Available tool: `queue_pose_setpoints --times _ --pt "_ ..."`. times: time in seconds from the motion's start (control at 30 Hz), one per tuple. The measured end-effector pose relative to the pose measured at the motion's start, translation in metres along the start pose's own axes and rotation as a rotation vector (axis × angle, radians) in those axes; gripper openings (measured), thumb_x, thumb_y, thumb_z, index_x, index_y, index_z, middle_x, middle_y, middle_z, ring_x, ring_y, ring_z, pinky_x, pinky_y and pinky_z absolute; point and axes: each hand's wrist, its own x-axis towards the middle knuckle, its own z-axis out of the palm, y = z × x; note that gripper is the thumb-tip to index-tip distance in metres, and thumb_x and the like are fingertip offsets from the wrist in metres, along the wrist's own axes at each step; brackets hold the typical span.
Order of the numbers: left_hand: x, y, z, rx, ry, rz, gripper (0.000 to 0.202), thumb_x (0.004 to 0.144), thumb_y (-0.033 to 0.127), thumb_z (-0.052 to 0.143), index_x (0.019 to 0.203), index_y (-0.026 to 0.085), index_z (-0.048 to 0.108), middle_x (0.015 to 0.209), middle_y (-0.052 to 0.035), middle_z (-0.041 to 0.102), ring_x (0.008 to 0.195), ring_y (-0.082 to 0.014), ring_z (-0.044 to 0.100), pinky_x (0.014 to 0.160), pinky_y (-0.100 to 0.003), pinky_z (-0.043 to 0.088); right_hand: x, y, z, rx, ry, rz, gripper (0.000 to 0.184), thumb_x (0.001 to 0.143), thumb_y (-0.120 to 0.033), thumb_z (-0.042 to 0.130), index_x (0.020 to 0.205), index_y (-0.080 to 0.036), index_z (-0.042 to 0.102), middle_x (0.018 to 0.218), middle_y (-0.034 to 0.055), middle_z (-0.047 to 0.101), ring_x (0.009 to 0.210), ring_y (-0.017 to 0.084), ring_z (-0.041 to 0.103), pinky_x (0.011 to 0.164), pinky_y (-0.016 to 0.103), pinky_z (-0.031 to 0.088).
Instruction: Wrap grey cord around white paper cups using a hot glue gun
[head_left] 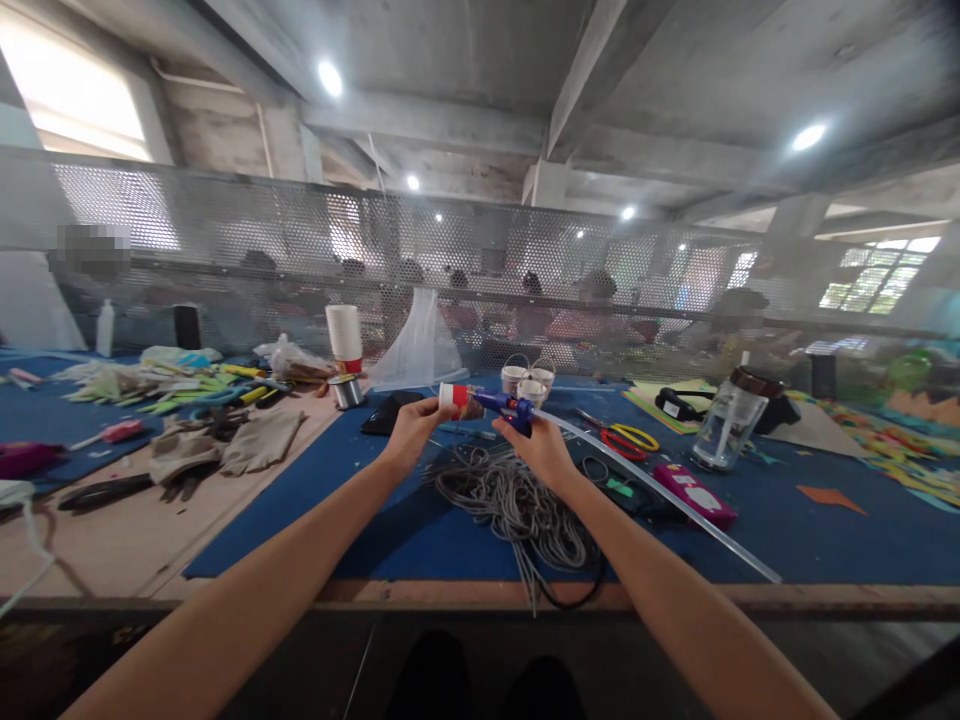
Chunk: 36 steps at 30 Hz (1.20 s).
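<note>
My left hand grips a small red and white paper cup lying on its side, with brown cord around part of it. In my right hand is a blue hot glue gun; its nozzle points left at the cup, and whether it touches cannot be made out. A long clear glue stick sticks out of the gun's back toward the lower right. Beneath my hands lies a tangled heap of grey cord on the blue mat.
Small white baskets stand behind my hands. To the right are scissors, a purple box and a glass bottle. Gloves, a wire spool and a paper cup stack are on the left. Mesh panels rise behind.
</note>
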Motion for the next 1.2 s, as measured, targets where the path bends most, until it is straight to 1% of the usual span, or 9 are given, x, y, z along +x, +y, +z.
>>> queue_pose_setpoints --times 0.1,0.2,0.37,0.43,0.53,0.73,0.87,1.0,1.2 --pt "-0.0025 0.0055 0.0027 0.023 0.003 0.024 0.037 0.061 0.042 0.080 0.085 0.014 0.079 0.074 -0.0061 0.072 0.074 -0.0233 0.062 0.071 -0.032 0.046 0.0000 0.0001 -0.0007 -0.080 0.007 0.010 0.041 0.085 -0.056 0.058 0.096 -0.019 0.072 0.072 0.0043 0.068 0.074 0.023 0.065 0.069 0.030 0.049" --pt "-0.0027 0.0075 0.0042 0.056 0.024 0.040 0.035 0.060 0.042 0.080 0.082 0.015 0.079 0.074 -0.0054 0.072 0.077 -0.0243 0.062 0.073 -0.031 0.045 -0.0003 0.0012 -0.0009 -0.142 0.011 0.027 0.042 0.086 -0.058 0.056 0.097 -0.020 0.072 0.075 0.0055 0.070 0.083 0.026 0.066 0.073 0.031 0.048" --pt "-0.0015 0.0054 0.0038 0.059 0.014 0.043 0.036 0.061 0.042 0.079 0.084 0.015 0.078 0.076 -0.0059 0.073 0.081 -0.0259 0.063 0.074 -0.032 0.046 -0.0011 0.0047 0.0003 -0.218 0.038 -0.021 0.045 0.087 -0.058 0.055 0.109 -0.021 0.069 0.096 0.0069 0.072 0.095 0.027 0.065 0.082 0.032 0.047" --pt "-0.0009 0.0040 0.0030 0.063 0.014 0.051 0.035 0.062 0.042 0.079 0.084 0.015 0.078 0.077 -0.0057 0.073 0.081 -0.0253 0.063 0.074 -0.032 0.045 -0.0010 0.0057 0.0005 -0.233 0.042 -0.042 0.046 0.088 -0.058 0.054 0.111 -0.021 0.068 0.098 0.0076 0.072 0.094 0.027 0.065 0.083 0.031 0.047" --pt "-0.0009 0.0032 0.0025 0.067 -0.002 0.064 0.033 0.064 0.040 0.077 0.086 0.016 0.078 0.078 -0.0054 0.074 0.080 -0.0241 0.063 0.075 -0.032 0.045 -0.0004 0.0071 0.0008 -0.244 0.032 -0.044 0.045 0.089 -0.058 0.052 0.107 -0.020 0.069 0.096 0.0084 0.072 0.092 0.027 0.066 0.081 0.031 0.047" --pt "-0.0029 0.0056 0.0046 0.090 -0.010 0.107 0.029 0.066 0.038 0.076 0.085 0.016 0.079 0.082 -0.0063 0.074 0.081 -0.0244 0.064 0.078 -0.033 0.045 0.0002 0.0080 0.0013 -0.279 0.035 -0.015 0.047 0.089 -0.058 0.053 0.111 -0.020 0.068 0.100 0.0088 0.072 0.097 0.028 0.066 0.084 0.032 0.047" --pt "-0.0035 0.0061 0.0052 0.076 -0.019 0.100 0.031 0.066 0.040 0.077 0.086 0.016 0.079 0.081 -0.0070 0.074 0.081 -0.0250 0.064 0.078 -0.034 0.046 0.0002 0.0059 0.0003 -0.292 0.037 -0.026 0.048 0.089 -0.058 0.052 0.114 -0.019 0.067 0.104 0.0099 0.072 0.099 0.029 0.066 0.086 0.033 0.046" --pt "-0.0036 0.0067 0.0054 0.077 -0.012 0.101 0.035 0.065 0.042 0.078 0.086 0.015 0.079 0.081 -0.0075 0.074 0.083 -0.0261 0.064 0.080 -0.035 0.046 0.0007 0.0063 0.0005 -0.298 0.044 -0.043 0.049 0.090 -0.058 0.052 0.115 -0.019 0.067 0.103 0.0102 0.073 0.099 0.030 0.066 0.085 0.033 0.047" --pt "-0.0022 0.0052 0.0043 0.113 -0.011 0.117 0.039 0.065 0.046 0.078 0.087 0.013 0.079 0.083 -0.0079 0.075 0.085 -0.0258 0.064 0.083 -0.035 0.046 0.0005 0.0081 0.0011 -0.304 0.066 -0.053 0.047 0.089 -0.057 0.054 0.111 -0.019 0.068 0.100 0.0097 0.073 0.095 0.029 0.067 0.083 0.033 0.047"
